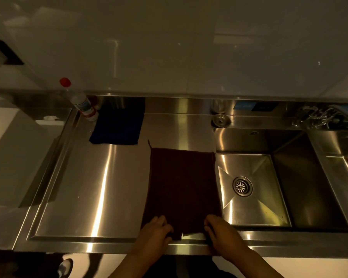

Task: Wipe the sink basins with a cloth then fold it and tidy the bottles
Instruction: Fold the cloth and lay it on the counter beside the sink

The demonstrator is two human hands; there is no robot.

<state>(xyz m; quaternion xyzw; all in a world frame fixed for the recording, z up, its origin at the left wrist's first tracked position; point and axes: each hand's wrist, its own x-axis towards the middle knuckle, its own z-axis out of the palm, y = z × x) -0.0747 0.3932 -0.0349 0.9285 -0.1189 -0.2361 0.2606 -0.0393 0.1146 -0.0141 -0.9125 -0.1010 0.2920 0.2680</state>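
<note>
Hands [187, 230] on cloth's [182, 187] near edge

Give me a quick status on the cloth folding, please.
Left hand and right hand pinch near edge of maroon cloth. Cloth flat on steel counter. Nothing obstructing.

left hand [156, 229] and right hand [219, 230] side by side, fingers curled.

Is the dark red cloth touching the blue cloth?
Apart. The head view shows bare steel counter between the dark red cloth and the blue cloth.
</note>
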